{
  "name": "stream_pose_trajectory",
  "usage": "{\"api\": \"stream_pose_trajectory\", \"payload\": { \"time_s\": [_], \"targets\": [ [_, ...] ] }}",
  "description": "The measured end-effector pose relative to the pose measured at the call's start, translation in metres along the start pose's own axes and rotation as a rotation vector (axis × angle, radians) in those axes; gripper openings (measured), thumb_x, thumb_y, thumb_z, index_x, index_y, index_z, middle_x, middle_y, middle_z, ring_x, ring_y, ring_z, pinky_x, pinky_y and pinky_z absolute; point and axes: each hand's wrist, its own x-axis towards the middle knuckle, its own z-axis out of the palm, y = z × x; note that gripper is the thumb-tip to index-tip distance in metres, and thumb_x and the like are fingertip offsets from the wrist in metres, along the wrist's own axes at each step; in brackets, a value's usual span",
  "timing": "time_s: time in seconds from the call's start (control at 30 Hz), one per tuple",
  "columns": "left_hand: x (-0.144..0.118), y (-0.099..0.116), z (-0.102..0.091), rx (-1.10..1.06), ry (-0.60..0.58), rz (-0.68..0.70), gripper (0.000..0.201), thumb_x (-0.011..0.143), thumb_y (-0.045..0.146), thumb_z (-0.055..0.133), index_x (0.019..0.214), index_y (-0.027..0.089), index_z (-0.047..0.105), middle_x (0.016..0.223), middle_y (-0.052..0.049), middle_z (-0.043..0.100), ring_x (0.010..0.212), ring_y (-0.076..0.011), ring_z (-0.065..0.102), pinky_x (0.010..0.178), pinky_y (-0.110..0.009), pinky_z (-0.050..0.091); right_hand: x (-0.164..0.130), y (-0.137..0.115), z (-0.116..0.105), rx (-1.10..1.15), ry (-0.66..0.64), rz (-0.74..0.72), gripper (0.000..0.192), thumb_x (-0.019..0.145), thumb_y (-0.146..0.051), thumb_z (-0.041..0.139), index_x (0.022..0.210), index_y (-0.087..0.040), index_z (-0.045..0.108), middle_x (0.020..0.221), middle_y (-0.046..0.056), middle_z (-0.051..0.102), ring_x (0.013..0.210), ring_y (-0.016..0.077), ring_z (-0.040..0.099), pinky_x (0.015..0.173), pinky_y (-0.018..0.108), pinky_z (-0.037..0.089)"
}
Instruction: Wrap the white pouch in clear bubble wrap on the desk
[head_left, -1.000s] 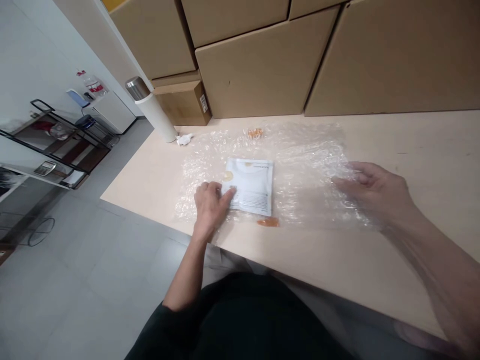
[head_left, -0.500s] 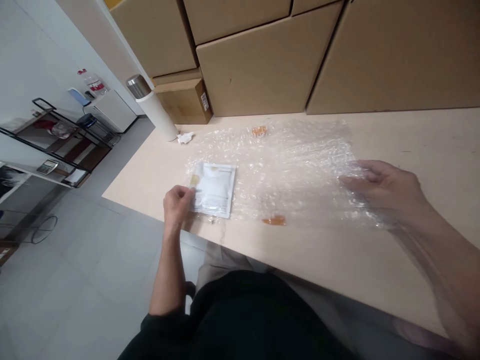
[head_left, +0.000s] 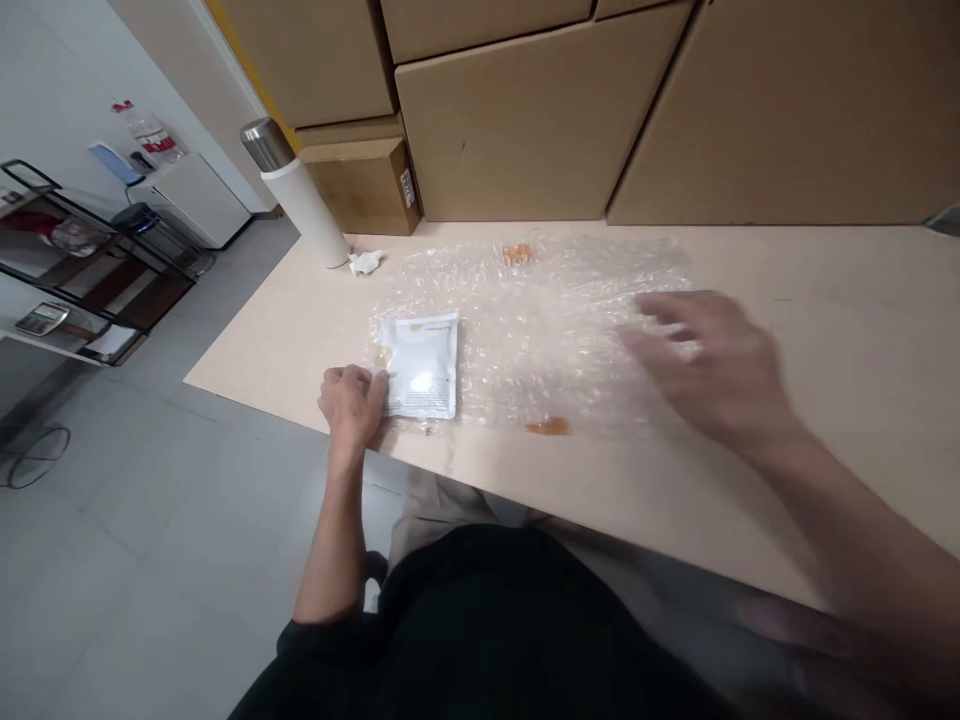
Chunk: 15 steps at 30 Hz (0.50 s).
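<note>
A clear sheet of bubble wrap lies spread across the table, with orange tape at its near edge and another orange piece at its far edge. On its left end rests a flat white pouch with small print. The wrap's left end seems to overlap the pouch's left side. My left hand is closed there, thumb against the pouch and fingers curled on the wrap's end. Blurred by motion, my right hand is over the wrap's right part, fingers apart and holding nothing visible.
Large cardboard boxes line the table's back, with a smaller box at the left. A white flask and a crumpled tissue stand near it. A dark-framed shelf cart is on the floor at left.
My right hand has let go of the wrap's right end and moved left over it. That end now lies lower on the table. My left hand stays by the pouch.
</note>
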Motion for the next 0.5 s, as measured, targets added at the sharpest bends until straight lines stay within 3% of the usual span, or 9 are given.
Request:
{"api": "stream_pose_trajectory", "payload": {
  "time_s": [0.03,0.1,0.23,0.37,0.5],
  "targets": [
    [0.0,0.0,-0.001,-0.01,-0.022,-0.007,0.026,0.086,0.046,0.057,0.087,0.021,0.062,0.11,-0.014,0.057,0.107,-0.0311,0.059,0.097,-0.046,0.045,0.0,-0.021,0.009,0.047,-0.053,-0.146,0.035,0.095,-0.041,0.053,0.119,-0.02,0.066,0.115,0.013,0.067,0.106,0.0279,0.062,0.087,0.048,0.052],
    [0.0,0.001,-0.003,-0.021,-0.053,-0.033,0.033,0.086,0.049,0.057,0.103,0.021,0.061,0.115,-0.014,0.056,0.105,-0.0301,0.061,0.095,-0.045,0.047,0.0,-0.061,0.034,0.119,-0.289,-0.358,0.036,0.099,-0.037,0.046,0.126,-0.019,0.062,0.123,0.013,0.066,0.116,0.0295,0.058,0.096,0.053,0.048],
    [0.004,0.003,-0.011,-0.003,-0.095,-0.078,0.065,0.084,0.054,0.059,0.136,0.018,0.044,0.114,-0.015,0.064,0.109,-0.033,0.062,0.093,-0.046,0.047,0.006,-0.111,0.091,0.109,-0.591,-0.587,0.041,0.098,-0.03,0.05,0.134,-0.012,0.057,0.144,0.018,0.053,0.133,0.0328,0.046,0.106,0.054,0.04],
    [0.01,-0.003,-0.018,-0.052,-0.187,-0.076,0.059,0.084,0.059,0.056,0.127,0.019,0.057,0.102,-0.011,0.071,0.103,-0.033,0.065,0.089,-0.043,0.047,0.016,-0.115,0.124,0.064,-0.766,-0.589,0.054,0.092,-0.039,0.06,0.14,-0.016,0.053,0.153,0.018,0.042,0.141,0.0371,0.036,0.11,0.059,0.033],
    [0.014,-0.017,-0.015,-0.169,-0.179,-0.021,0.048,0.086,0.055,0.053,0.116,0.02,0.067,0.1,-0.011,0.072,0.098,-0.0313,0.066,0.086,-0.042,0.047,0.019,-0.106,0.13,0.119,-0.791,-0.548,0.063,0.089,-0.05,0.062,0.143,-0.02,0.051,0.157,0.015,0.038,0.145,0.037,0.03,0.113,0.06,0.028]
  ]
}}
